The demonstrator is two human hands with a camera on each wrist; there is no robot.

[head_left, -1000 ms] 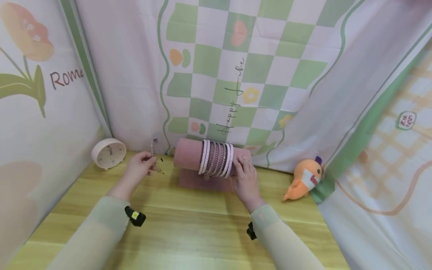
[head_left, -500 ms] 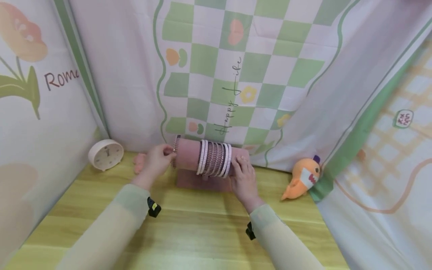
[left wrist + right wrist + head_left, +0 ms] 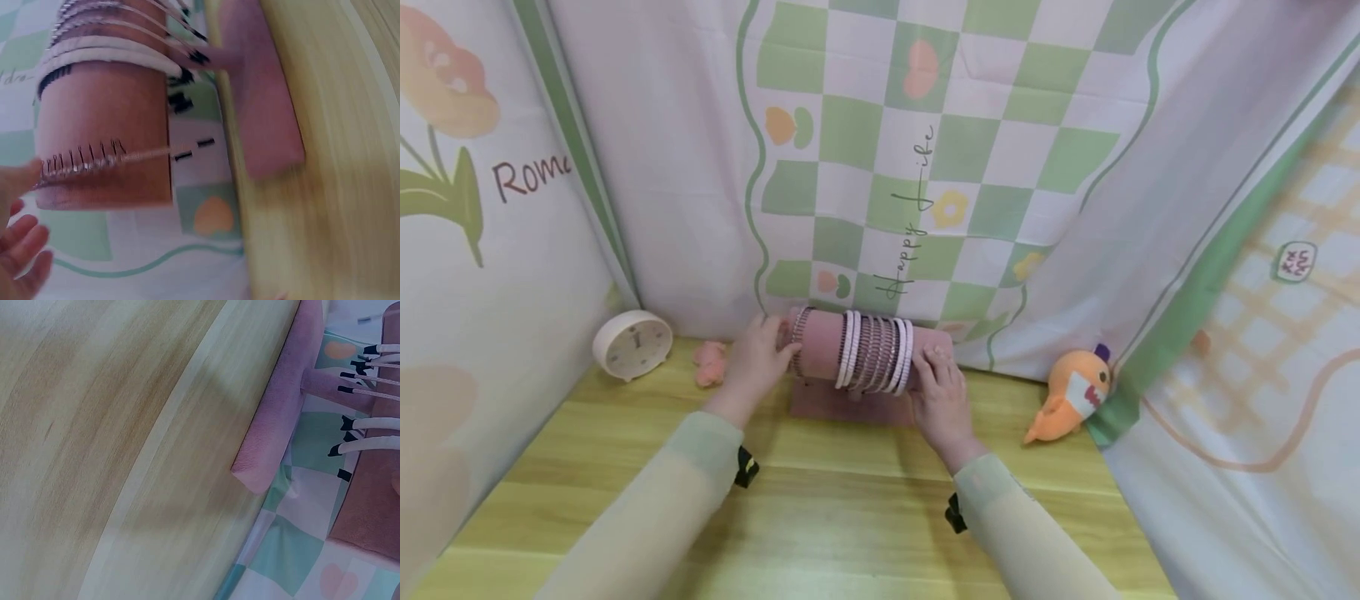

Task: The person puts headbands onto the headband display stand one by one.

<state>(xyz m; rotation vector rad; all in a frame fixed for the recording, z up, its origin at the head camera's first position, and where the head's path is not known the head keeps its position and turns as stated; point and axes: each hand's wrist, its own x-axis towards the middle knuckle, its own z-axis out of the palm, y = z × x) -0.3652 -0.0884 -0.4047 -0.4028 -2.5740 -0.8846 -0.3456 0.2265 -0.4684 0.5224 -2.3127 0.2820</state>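
Observation:
A pink plush headband stand has a horizontal roll raised above a flat base. Around the roll's middle sit several headbands, white padded ones at both sides and thin beaded ones between. One thin toothed headband with black tips lies over the roll's left end. My left hand is at that end, its thumb touching this headband; in the left wrist view the other fingers are loosely bent, away from the band. My right hand rests its fingers on the roll's right end, mostly outside the right wrist view.
A white round clock stands at the table's back left, with a small pink figure beside it. An orange plush toy lies at the right. Behind the wooden table hangs a checkered curtain.
My left hand has carried the toothed headband rightward onto the roll's left end and loosened its pinch. The pink figure has come into sight behind it. My right hand has stayed in place.

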